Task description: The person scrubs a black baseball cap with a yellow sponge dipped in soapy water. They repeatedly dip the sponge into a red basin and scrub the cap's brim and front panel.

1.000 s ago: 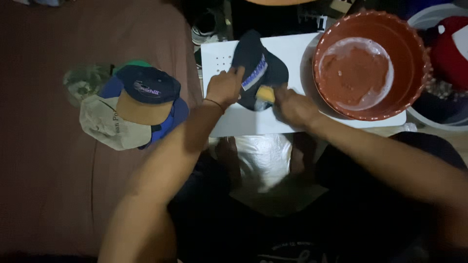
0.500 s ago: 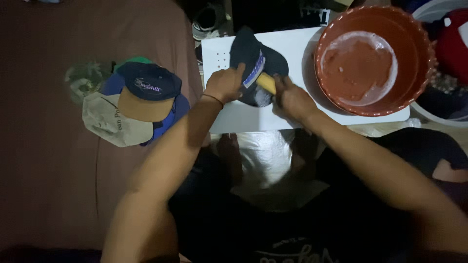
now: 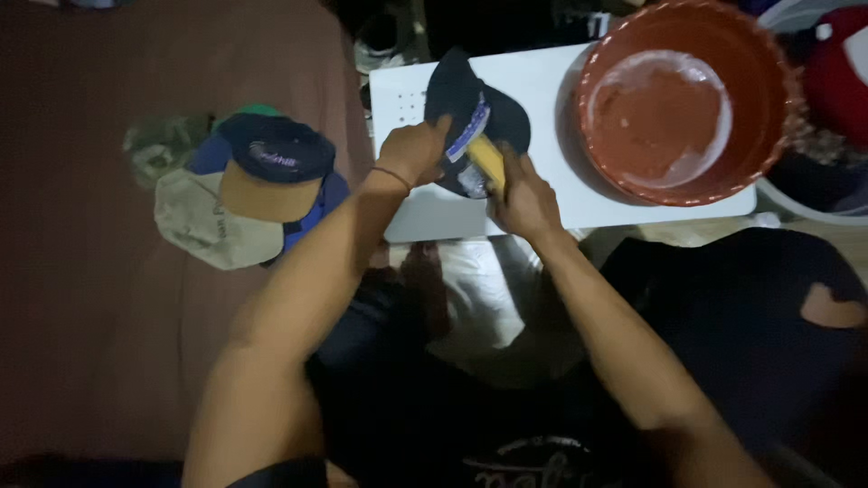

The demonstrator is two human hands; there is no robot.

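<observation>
A dark navy cap (image 3: pixel 457 90) with a pale striped band lies on the white board (image 3: pixel 542 81). My left hand (image 3: pixel 411 154) grips its near edge and holds it down; a thin band circles that wrist. My right hand (image 3: pixel 524 194) holds a yellow sponge or brush (image 3: pixel 486 158) pressed against the cap's side, close beside my left hand.
A large red-brown basin (image 3: pixel 674 99) with shallow water rests on the board's right end. A pile of caps (image 3: pixel 258 181) sits on the brown surface at the left. A white tub (image 3: pixel 814 199) with a red cap (image 3: pixel 841 72) stands at far right.
My right hand with the yellow sponge has slid along the cap toward my left hand. The cap has been turned and bunched more upright under my left hand.
</observation>
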